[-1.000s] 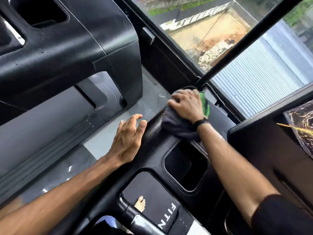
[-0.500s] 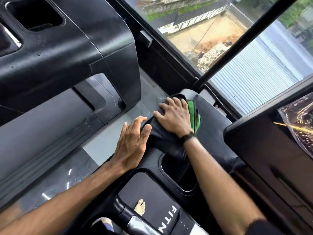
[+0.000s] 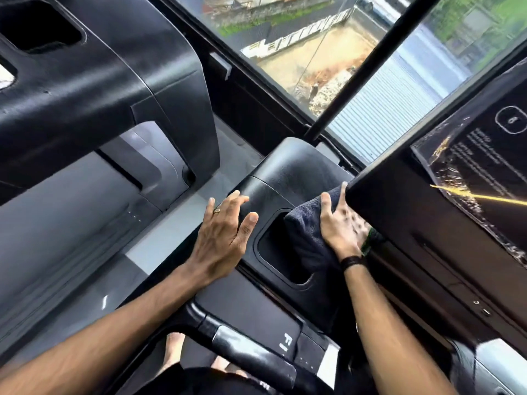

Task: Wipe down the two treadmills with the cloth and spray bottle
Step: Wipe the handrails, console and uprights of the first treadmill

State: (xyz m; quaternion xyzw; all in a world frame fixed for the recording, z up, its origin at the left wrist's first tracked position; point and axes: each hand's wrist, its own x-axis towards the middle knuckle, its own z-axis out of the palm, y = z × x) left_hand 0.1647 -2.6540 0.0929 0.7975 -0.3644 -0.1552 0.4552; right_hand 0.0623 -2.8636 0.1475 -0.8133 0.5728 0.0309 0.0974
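The near treadmill's black console [image 3: 288,178] fills the middle of the view. My right hand [image 3: 339,223] presses a dark grey cloth [image 3: 306,240] flat against the console, right beside the display panel's left edge; its fingertips reach up along that edge. The cloth hangs over the rim of the cup-holder recess [image 3: 271,252], and a green edge of it shows by my wrist. With its fingers straight, my left hand [image 3: 225,238] rests flat on the console's left side and holds nothing. The second treadmill's console [image 3: 85,81] is at the upper left. No spray bottle is in view.
The display screen [image 3: 482,172] juts out on the right, close over my right hand. A black handlebar [image 3: 251,354] crosses below, with bare feet [image 3: 174,349] under it. A window [image 3: 385,89] with a black post [image 3: 356,72] lies just beyond the console.
My right hand has dragged the cloth from the console's far corner back and to the right, up against the display's edge. The left hand has stayed flat on the console's left side.
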